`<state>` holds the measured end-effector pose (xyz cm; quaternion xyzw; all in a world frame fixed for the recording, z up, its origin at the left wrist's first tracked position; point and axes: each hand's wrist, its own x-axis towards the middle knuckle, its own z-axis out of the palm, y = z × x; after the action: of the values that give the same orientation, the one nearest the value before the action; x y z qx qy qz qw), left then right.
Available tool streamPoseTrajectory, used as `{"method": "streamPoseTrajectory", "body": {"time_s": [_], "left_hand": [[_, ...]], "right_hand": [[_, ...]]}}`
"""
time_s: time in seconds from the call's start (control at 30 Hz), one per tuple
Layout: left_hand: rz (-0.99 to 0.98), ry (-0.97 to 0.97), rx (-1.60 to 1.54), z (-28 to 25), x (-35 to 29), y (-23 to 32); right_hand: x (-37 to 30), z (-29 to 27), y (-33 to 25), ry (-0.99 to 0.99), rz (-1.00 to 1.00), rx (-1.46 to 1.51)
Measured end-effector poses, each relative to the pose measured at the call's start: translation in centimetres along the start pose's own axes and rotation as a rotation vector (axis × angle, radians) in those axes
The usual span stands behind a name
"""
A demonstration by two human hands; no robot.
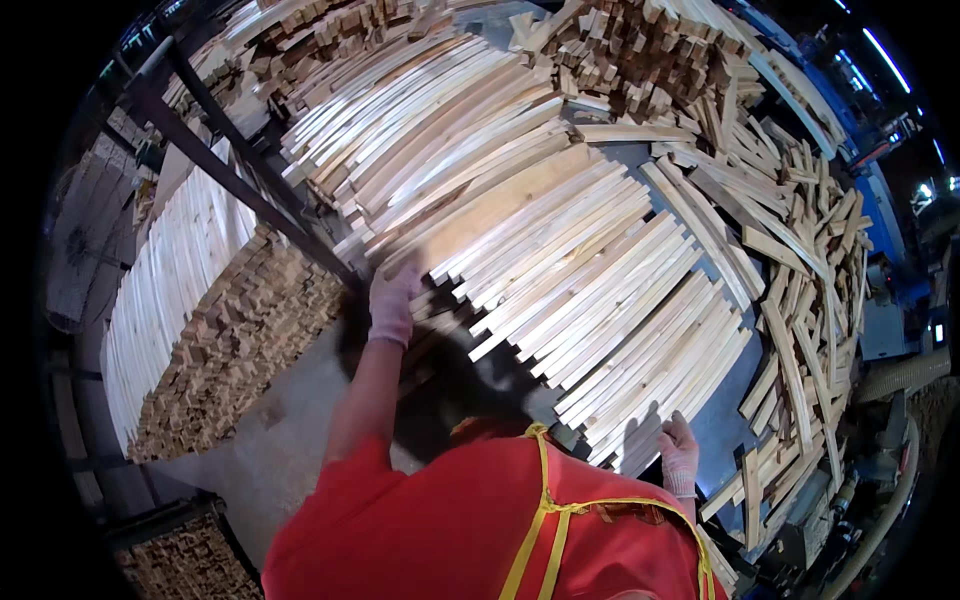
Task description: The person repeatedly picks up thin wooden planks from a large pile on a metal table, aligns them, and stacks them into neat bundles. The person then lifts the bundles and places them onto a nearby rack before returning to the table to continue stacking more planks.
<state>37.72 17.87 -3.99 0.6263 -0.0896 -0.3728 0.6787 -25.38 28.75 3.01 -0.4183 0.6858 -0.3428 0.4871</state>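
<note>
A broad layer of long pale wooden slats [560, 250] lies side by side across a grey table [725, 420]. My left hand [392, 300], in a white glove, rests on the near ends of the slats at the left side of the layer, fingers curled on a slat end. Wearing the same kind of glove, my right hand [678, 452] presses against the near ends of the slats at the right side. Both arms reach out from my red top and yellow-strapped apron [500, 520].
A tall neat stack of slats [200, 320] stands to the left behind a dark metal frame bar [230, 170]. Loose short offcuts [800, 300] pile along the right, more heaps [640, 50] at the back. Another stack [185, 560] sits lower left. Machinery and a hose [890, 380] are at far right.
</note>
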Motion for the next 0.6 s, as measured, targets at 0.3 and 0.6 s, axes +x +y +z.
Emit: {"method": "streamPoseTrajectory", "body": {"time_s": [0.3, 0.6], "left_hand": [[0.744, -0.286, 1.790, 3.7, -6.8, 10.8], [0.671, -0.393, 1.964, 14.2, -0.6, 10.0]], "right_hand": [[-3.7, 3.6, -0.7, 0.019, 0.012, -0.106], [-5.5, 4.6, -1.3, 0.057, 0.091, -0.021]]}}
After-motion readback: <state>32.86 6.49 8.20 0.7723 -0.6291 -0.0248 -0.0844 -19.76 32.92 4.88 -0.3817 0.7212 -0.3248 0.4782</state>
